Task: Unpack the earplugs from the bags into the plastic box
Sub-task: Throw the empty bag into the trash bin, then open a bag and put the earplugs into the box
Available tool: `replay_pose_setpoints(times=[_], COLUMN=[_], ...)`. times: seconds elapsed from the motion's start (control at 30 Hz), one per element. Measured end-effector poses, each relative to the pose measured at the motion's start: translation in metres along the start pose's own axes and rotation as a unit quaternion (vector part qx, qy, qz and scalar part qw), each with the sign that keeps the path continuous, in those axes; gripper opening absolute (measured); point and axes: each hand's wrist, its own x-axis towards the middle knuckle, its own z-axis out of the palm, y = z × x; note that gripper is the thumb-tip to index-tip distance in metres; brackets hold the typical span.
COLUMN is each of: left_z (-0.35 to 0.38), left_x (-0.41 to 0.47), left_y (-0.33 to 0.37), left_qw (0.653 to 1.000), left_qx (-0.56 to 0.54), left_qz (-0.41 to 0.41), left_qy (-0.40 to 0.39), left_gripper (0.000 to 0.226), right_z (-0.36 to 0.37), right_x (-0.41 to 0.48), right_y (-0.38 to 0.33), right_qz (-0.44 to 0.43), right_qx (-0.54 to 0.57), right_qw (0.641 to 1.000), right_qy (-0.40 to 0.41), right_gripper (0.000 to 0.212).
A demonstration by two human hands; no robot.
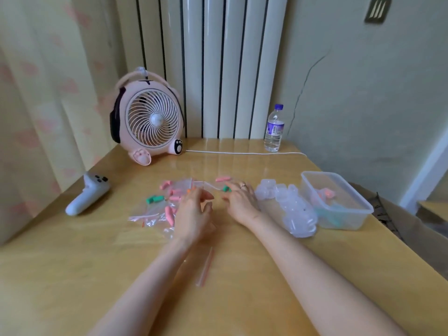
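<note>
Several small clear zip bags [155,209] holding pink earplugs [169,213] and green earplugs [155,199] lie mid-table. My left hand [194,214] and my right hand [240,200] each pinch one end of a clear bag [208,186], stretched between them just above the table. A green earplug [226,189] shows at my right fingertips. Another pink earplug [223,179] lies just beyond. The clear plastic box [339,215] stands at the right, open, with pink and teal earplugs inside.
A heap of small clear plastic cases [291,209] lies between my right hand and the box. An empty bag [206,265] lies near me. A pink fan [150,122], white cable [242,153], water bottle [274,129] and white controller [87,192] stand farther off.
</note>
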Motion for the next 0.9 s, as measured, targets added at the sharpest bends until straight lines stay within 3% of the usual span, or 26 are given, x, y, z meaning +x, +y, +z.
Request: replay_pose_setpoints(times=[0.17,0.23,0.3,0.4,0.5,0.6,0.7,0.83,0.9], left_z=[0.0,0.0,-0.001,-0.008,-0.013,-0.018,-0.02,-0.019,-0.018], left_x=[0.003,0.005,0.007,0.004,0.004,0.002,0.0,0.001,0.002], left_y=[-0.003,-0.008,-0.01,-0.003,0.003,0.01,0.013,0.012,0.011], left_qw=[1.0,1.0,0.998,0.994,0.985,0.961,0.938,0.944,0.95], left_qx=[0.001,-0.017,-0.053,-0.108,-0.171,-0.26,-0.328,-0.309,-0.298], left_qz=[0.002,0.002,-0.004,-0.027,-0.028,-0.028,-0.027,-0.029,-0.036], left_qy=[-0.014,-0.024,-0.028,-0.006,-0.018,-0.092,-0.105,-0.107,-0.082], left_gripper=[0.016,0.013,0.015,0.043,0.059,0.046,0.019,0.015,0.015], right_z=[0.002,-0.001,-0.007,-0.028,-0.052,-0.064,-0.065,-0.056,-0.05], right_x=[0.011,0.01,0.004,-0.016,-0.036,-0.05,-0.058,-0.063,-0.065], right_y=[-0.002,-0.002,-0.004,-0.01,-0.015,-0.015,-0.014,-0.012,-0.01], right_qz=[0.012,0.013,0.016,0.047,0.072,0.077,0.093,0.112,0.122], right_qx=[-0.001,0.04,0.126,0.291,0.48,0.561,0.57,0.56,0.522], right_qw=[0.998,0.999,0.987,0.931,0.86,0.815,0.806,0.809,0.832], right_qy=[-0.067,-0.017,0.098,0.215,0.16,0.121,0.131,0.139,0.141], right_gripper=[0.039,0.037,0.028,0.012,0.022,0.028,0.028,0.026,0.023])
